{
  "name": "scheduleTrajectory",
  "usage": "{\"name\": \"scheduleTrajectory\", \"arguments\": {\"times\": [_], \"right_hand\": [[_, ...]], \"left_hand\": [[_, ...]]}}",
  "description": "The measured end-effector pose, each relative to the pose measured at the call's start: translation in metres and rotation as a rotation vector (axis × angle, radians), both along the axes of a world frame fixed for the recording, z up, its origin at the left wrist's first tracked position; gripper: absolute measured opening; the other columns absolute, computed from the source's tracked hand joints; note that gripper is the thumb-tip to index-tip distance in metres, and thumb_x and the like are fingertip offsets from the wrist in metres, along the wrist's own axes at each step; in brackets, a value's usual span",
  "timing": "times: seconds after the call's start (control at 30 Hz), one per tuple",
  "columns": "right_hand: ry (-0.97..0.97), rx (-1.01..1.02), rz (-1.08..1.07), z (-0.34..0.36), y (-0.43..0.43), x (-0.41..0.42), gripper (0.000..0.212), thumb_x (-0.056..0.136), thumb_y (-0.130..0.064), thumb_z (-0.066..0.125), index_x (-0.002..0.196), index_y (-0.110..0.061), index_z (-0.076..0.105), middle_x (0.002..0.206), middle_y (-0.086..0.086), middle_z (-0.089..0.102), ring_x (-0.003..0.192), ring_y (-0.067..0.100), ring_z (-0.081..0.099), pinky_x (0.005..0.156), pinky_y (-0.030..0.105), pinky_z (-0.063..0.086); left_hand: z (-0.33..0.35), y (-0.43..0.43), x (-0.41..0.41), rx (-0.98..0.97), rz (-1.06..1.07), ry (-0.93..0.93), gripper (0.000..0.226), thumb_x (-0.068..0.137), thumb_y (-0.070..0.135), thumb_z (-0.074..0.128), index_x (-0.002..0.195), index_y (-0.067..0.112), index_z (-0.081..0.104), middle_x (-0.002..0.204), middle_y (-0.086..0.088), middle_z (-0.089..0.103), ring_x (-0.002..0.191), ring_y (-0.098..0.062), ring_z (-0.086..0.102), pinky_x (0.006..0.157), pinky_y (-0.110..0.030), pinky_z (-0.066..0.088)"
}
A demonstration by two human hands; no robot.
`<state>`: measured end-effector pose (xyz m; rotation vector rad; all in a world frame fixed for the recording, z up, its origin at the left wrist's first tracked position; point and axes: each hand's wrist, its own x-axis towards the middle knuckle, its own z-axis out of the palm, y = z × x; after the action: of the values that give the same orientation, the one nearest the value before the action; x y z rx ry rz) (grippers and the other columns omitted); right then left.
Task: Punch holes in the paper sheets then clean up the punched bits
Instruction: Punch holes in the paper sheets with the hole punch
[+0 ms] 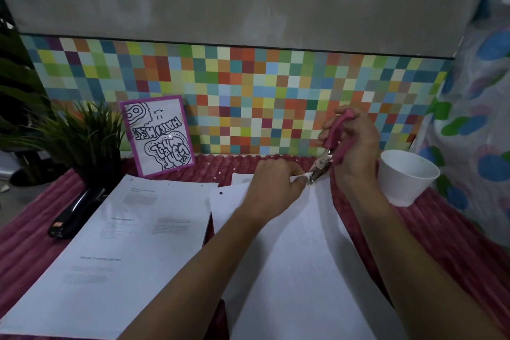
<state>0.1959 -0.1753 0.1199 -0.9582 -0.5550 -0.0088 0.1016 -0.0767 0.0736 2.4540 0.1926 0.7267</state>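
The right hand [356, 146] is curled round the pink handles of a hole punch [335, 143] and holds it tilted, its metal head pointing down and to the left. The head sits at the far right corner of a white sheet [289, 243]. The left hand [276, 176] lies on the same sheet, its fingertips [299, 178] pinching that corner right beside the punch head. So both hands are clamped, one on the tool and one on the paper, and they nearly meet at the corner. Whether the punch is squeezed fully home on the paper cannot be told from this view.

The sheet lies on the near right part of the worktop [441, 243], which is covered with a ribbed dark pink cloth. One round hole [220, 193] shows near the sheet's far left corner. Just to the left lies a stack of printed sheets [124, 243], with a few small dark dots along its far edge. A black stapler [74, 210] lies along the stack's left edge. A few punched bits [220, 172] — tiny white dots — are scattered on the cloth beyond the papers. A white cup [405, 179] stands upright just to the right of the right wrist. At the back a purple-framed drawing [158, 135] leans against a checkered wall panel [276, 91], with a green plant [80, 135] to its left
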Motion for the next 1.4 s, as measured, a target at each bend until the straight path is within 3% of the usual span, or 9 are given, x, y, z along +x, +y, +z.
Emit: {"name": "scheduleTrajectory", "arguments": {"times": [0.27,0.43,0.6,0.73,0.87,1.07,1.2,1.33,1.4], "right_hand": [[0.222,0.199,0.274,-0.003,-0.017,0.014,0.027,0.083,-0.015,0.039,0.098,-0.002,0.058,0.075,0.015,0.056,0.064,0.025,0.053,0.061,0.033,0.047],[0.126,0.133,0.328,0.000,-0.015,0.008,0.032,0.076,-0.015,0.042,0.101,-0.001,0.056,0.079,0.017,0.055,0.065,0.026,0.053,0.063,0.035,0.049],[-0.104,-0.078,0.242,0.006,-0.006,-0.009,0.033,0.078,-0.009,0.041,0.105,0.001,0.058,0.078,0.016,0.059,0.066,0.029,0.055,0.064,0.037,0.053],[-0.257,-0.181,0.135,0.004,0.001,-0.030,0.029,0.081,-0.007,0.045,0.104,0.002,0.059,0.081,0.019,0.058,0.068,0.029,0.055,0.067,0.039,0.051],[-0.345,-0.171,0.070,-0.006,0.002,-0.047,0.028,0.079,0.000,0.043,0.103,-0.001,0.058,0.085,0.018,0.058,0.076,0.029,0.057,0.073,0.041,0.052],[-0.233,-0.069,0.018,0.001,-0.011,-0.047,0.028,0.078,-0.002,0.042,0.100,0.001,0.059,0.081,0.015,0.059,0.069,0.027,0.056,0.062,0.034,0.053],[-0.134,-0.542,0.002,0.018,-0.034,-0.014,0.017,0.078,-0.013,0.058,0.086,-0.009,0.072,0.064,0.014,0.058,0.051,0.025,0.048,0.050,0.026,0.038],[-0.108,-1.179,0.363,0.020,-0.065,-0.011,0.026,0.069,-0.025,0.071,0.090,-0.011,0.077,0.078,0.032,0.066,0.066,0.039,0.058,0.066,0.040,0.049],[-0.072,-1.352,0.476,0.014,-0.076,-0.014,0.018,0.078,-0.018,0.070,0.093,-0.015,0.079,0.080,0.029,0.069,0.063,0.031,0.062,0.064,0.033,0.051]], "left_hand": [[0.006,0.002,-0.012,-0.151,-0.101,0.010,0.018,0.091,0.026,0.063,0.093,0.015,0.076,0.088,0.004,0.074,0.081,-0.010,0.065,0.082,-0.032,0.053],[0.002,0.001,-0.014,-0.128,-0.056,-0.021,0.016,0.090,0.025,0.062,0.087,0.013,0.073,0.080,0.006,0.070,0.074,-0.010,0.062,0.068,-0.021,0.044],[-0.006,-0.005,-0.011,-0.084,-0.022,-0.041,0.018,0.088,0.024,0.062,0.077,0.014,0.073,0.072,0.002,0.070,0.066,-0.013,0.062,0.064,-0.027,0.048],[-0.007,-0.005,-0.009,-0.085,0.067,-0.066,0.044,0.086,0.021,0.063,0.047,0.025,0.042,0.045,0.006,0.041,0.045,-0.013,0.037,0.048,-0.022,0.023],[-0.011,-0.001,-0.006,-0.196,0.154,-0.026,0.032,0.083,0.025,0.063,0.057,0.007,0.058,0.052,-0.007,0.056,0.048,-0.019,0.045,0.048,-0.028,0.031],[-0.010,0.025,-0.015,-0.172,0.178,0.028,0.020,0.089,0.026,0.063,0.078,0.012,0.073,0.066,0.005,0.066,0.056,-0.007,0.055,0.058,-0.019,0.039],[-0.001,0.027,-0.023,-0.131,0.028,0.010,0.019,0.090,0.030,0.064,0.088,0.015,0.076,0.083,0.005,0.073,0.074,-0.007,0.064,0.079,-0.024,0.051],[0.005,0.027,-0.022,-0.295,-0.031,-0.023,0.020,0.089,0.025,0.067,0.071,0.018,0.068,0.064,0.013,0.061,0.060,0.001,0.055,0.067,-0.019,0.043],[0.008,0.026,-0.021,-0.467,-0.073,-0.027,0.019,0.089,0.024,0.068,0.073,0.014,0.069,0.066,0.009,0.063,0.058,0.001,0.054,0.065,-0.020,0.042]]}}
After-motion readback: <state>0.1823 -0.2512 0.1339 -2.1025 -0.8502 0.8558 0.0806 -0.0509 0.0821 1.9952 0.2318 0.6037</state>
